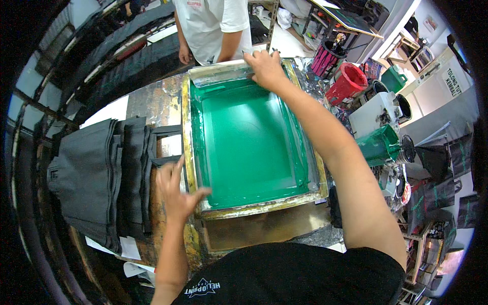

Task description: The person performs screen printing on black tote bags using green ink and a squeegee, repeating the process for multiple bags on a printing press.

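A screen printing frame (188, 147) with a worn yellowish rim lies on the table in front of me, its mesh (249, 137) coated with wet green ink. At its far end rests a pale, ink-stained squeegee (218, 74). My right hand (267, 70) reaches across the frame and is closed over the squeegee's right part; its fingertips are partly hidden. By the near left corner of the frame, my left hand (178, 190) is held with thumb and fingers apart, empty. To its left lies a stack of black fabric bags (96, 178) with handles, one handle reaching toward the frame.
A person in a white shirt (213, 30) stands across the table (152, 101). Ink containers crowd the right side: a red bucket (348, 84), a pink-streaked bucket (328, 58), a white container (373, 114) and a green one (378, 145). Dark racks (127, 61) stand at the left.
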Demonstrator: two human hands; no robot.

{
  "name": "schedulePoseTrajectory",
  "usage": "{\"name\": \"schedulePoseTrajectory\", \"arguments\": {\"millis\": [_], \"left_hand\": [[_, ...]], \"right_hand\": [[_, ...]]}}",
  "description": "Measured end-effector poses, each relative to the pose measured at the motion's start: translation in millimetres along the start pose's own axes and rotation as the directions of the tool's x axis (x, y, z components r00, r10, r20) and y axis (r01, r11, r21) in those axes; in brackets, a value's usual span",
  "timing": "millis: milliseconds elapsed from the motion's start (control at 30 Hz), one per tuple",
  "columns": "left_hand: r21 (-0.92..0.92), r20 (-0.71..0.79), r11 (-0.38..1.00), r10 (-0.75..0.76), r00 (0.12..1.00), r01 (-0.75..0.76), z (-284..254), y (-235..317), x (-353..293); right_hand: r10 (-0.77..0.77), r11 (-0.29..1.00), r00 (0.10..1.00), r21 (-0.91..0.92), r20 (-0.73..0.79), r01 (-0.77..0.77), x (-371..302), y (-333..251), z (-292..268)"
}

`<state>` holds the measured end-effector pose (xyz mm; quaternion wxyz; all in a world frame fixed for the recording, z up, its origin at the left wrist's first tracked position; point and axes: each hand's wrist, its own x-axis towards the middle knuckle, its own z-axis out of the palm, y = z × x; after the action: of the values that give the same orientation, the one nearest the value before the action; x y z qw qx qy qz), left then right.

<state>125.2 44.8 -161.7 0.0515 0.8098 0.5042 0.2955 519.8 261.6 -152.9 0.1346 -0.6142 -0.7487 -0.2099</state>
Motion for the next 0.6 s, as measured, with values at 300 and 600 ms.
{"name": "schedulePoseTrajectory", "arguments": {"millis": [300, 600], "left_hand": [[0.310, -0.015, 0.910, 0.295, 0.955, -0.276, 116, -2, 268], [0.427, -0.082, 0.847, 0.386, 0.919, -0.317, 135, -6, 245]], "right_hand": [[-0.078, 0.997, 0.978, 0.010, -0.193, 0.081, -14, -12, 18], [-0.118, 0.993, 0.975, -0.051, -0.190, 0.111, -40, -16, 7]]}}
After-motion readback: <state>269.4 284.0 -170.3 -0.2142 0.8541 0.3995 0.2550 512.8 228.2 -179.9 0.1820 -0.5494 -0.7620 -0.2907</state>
